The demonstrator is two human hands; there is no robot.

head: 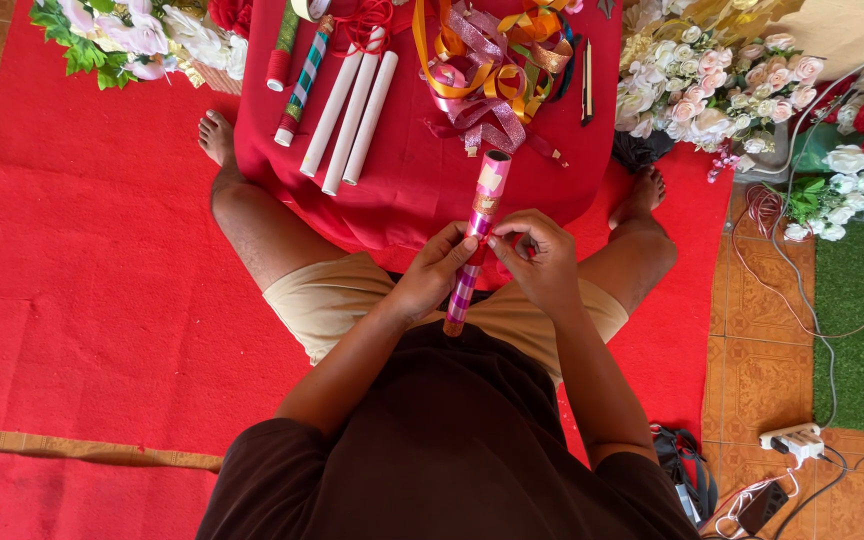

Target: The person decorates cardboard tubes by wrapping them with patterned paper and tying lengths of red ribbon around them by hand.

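Tube: shiny pink ribbon-wrapped cardboard tube (476, 240), held over the lap, long axis running away from the body toward the red-clothed table (402, 190).
Left hand (435, 275): fingers closed round the tube's middle.
Right hand (544, 258): fingers pinched at the tube's side, equally near.
Surroundings: three plain white tubes (350, 115), tangled ribbons (487, 70) beyond.

Home craft corner, worked from the floor.
Red carpet (72, 250) over patterned floor tiles (762, 370); low red-covered table (402, 180) with ribbons (487, 70), plain tubes (352, 110); artificial flowers (712, 90); power strip (792, 440).
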